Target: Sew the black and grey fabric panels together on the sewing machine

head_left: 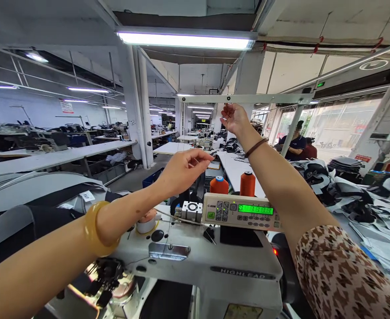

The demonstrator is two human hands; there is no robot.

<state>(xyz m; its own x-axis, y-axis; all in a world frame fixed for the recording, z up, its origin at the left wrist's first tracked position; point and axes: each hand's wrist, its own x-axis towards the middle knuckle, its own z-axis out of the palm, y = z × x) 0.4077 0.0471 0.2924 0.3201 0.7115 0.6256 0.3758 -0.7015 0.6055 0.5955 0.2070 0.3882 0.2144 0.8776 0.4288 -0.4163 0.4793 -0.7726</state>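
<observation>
Both hands pinch a fine thread above a white sewing machine.

Nearest, the sewing machine carries a control panel with a lit green display. Over it the left hand, a yellow bangle on its wrist, has fingertips closed on the thread. Behind stand two orange thread cones. Higher and farther, the right hand is pinched shut at the thread just below the white guide bar. A seated person works at a far bench.
</observation>
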